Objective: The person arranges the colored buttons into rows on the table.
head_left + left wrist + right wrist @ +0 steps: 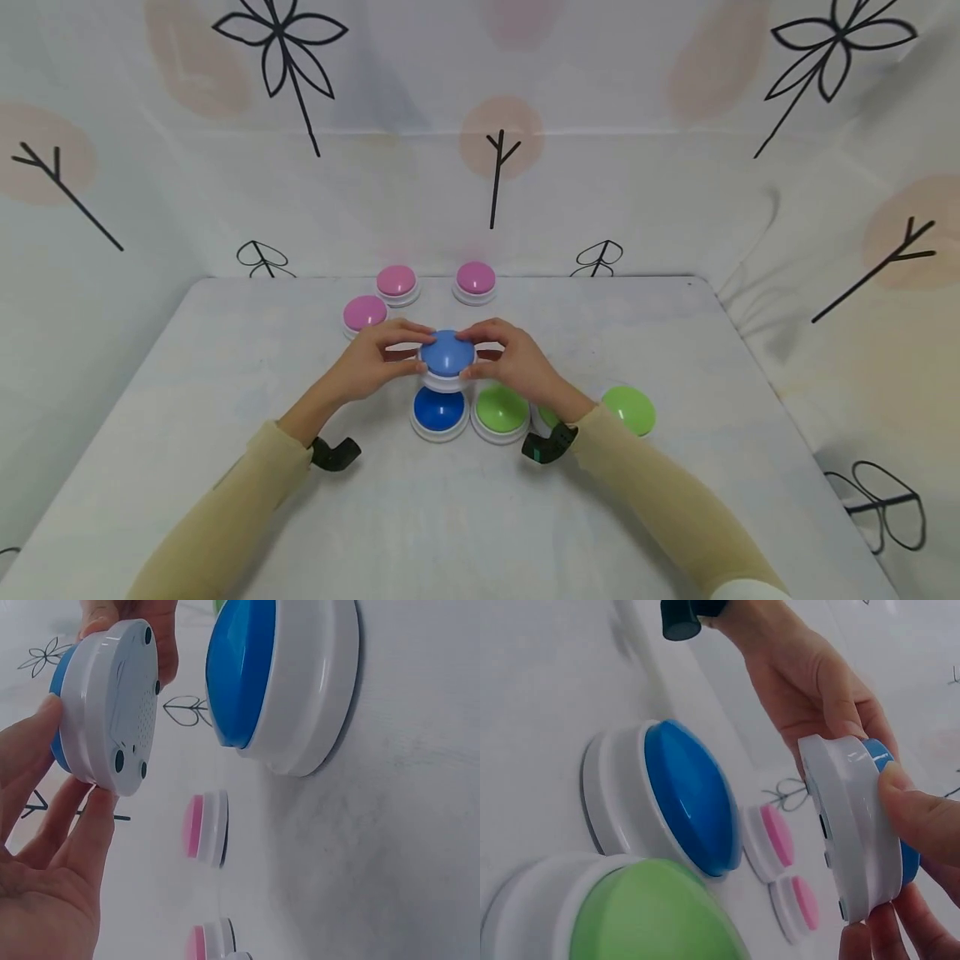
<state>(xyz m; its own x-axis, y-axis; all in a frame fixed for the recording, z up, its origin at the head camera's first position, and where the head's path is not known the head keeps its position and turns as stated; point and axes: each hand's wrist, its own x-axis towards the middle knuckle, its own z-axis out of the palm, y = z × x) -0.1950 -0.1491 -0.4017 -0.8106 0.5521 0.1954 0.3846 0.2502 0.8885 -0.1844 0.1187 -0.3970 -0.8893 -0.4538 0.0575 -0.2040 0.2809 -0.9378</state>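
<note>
A round push button (pixel 447 354) with a blue dome and white base is held up off the table between both hands. My left hand (pixel 369 360) grips its left side, and my right hand (pixel 517 360) grips its right side. Its underside with dark feet shows in the left wrist view, where the lifted button (pixel 112 705) is tilted. Just below it in the head view, a second blue button (pixel 439 410) sits on the table. Beside that one is a green button (pixel 502 408). In the right wrist view the lifted button (pixel 855 825) hangs apart from the table.
Three pink buttons (pixel 475 280) stand toward the back of the white table (pixel 450 525). Another green button (pixel 628 408) lies right of my right wrist, and one more is partly hidden by that wrist. A patterned cloth (pixel 420 192) rises behind the table.
</note>
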